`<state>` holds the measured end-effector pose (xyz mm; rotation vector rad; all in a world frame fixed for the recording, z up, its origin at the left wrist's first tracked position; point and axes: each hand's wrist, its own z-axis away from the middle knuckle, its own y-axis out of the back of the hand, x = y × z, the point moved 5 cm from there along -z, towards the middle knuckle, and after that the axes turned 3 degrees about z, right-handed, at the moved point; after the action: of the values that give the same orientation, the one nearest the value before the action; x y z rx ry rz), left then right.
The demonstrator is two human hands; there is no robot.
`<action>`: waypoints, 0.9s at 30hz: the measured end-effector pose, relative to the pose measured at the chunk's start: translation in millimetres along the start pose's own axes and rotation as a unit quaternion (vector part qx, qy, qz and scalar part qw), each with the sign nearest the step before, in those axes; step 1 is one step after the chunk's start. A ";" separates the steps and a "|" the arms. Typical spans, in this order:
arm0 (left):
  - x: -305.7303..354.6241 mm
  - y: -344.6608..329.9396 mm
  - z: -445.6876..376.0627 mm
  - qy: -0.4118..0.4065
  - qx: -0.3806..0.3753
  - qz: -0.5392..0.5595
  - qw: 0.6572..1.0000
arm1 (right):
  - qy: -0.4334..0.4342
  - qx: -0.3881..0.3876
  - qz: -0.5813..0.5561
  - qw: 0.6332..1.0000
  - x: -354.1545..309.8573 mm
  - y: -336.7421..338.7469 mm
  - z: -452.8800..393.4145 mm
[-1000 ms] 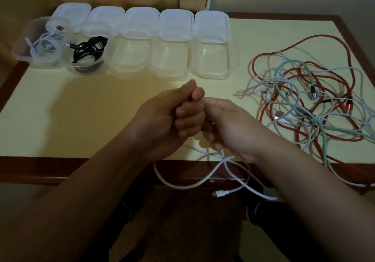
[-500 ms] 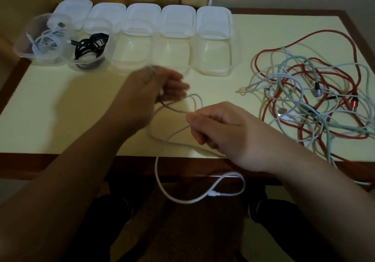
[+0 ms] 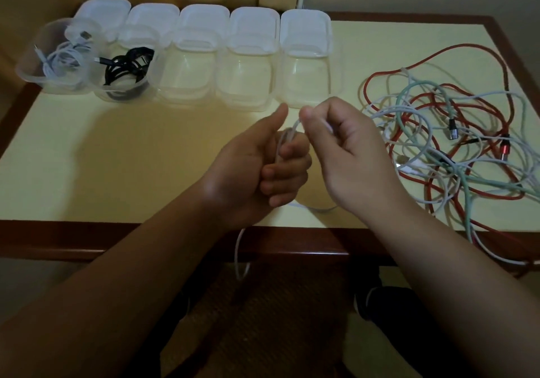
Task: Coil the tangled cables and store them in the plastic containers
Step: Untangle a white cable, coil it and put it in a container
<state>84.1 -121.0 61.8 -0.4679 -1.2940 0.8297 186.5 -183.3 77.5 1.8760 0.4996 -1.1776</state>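
— Holding what, those hands?
— Left hand (image 3: 257, 170) grips loops of a white cable (image 3: 285, 140), thumb up; right hand (image 3: 347, 155) pinches the same cable just beside it — hands nearly touching, near the table (image 3: 117, 149) edge.
— And storage?
— Five plastic containers (image 3: 248, 82) line the far side; the two leftmost hold coils. A tangled pile (image 3: 455, 132) lies right.

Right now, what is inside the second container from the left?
The second container holds a coiled black cable with a plug end sticking out toward the left. What lies beneath the coil cannot be seen; the cable covers it.
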 end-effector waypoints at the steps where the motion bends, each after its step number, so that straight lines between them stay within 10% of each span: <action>1: 1.6 -0.4 2.3 0.001 -0.013 0.016 1.000 | -0.028 -0.014 -0.022 0.999 5.1 -2.3 -1.7; 8: 28.5 17.1 12.7 -0.133 0.050 0.320 0.937 | -0.082 -0.257 0.084 0.959 1.9 -36.0 14.6; 12: 37.6 27.3 14.8 -0.221 0.197 0.148 0.944 | -0.042 -0.242 0.144 0.959 -16.4 -33.8 22.6; 17: 29.7 27.7 11.2 -0.222 0.216 -0.094 0.946 | -0.006 -0.221 0.212 0.952 -30.3 -23.0 24.9; 20: 35.1 23.8 15.9 -0.249 0.217 -0.349 0.877 | 0.056 -0.172 0.230 0.956 -39.8 -14.1 25.3; 27: 33.8 16.0 17.9 -0.156 0.145 -0.477 0.853 | 0.111 -0.132 0.088 0.981 -39.4 0.7 20.2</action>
<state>64.4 -87.7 76.5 0.5691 -1.4390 0.2275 157.3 -196.4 108.1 1.7876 0.5683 -0.7499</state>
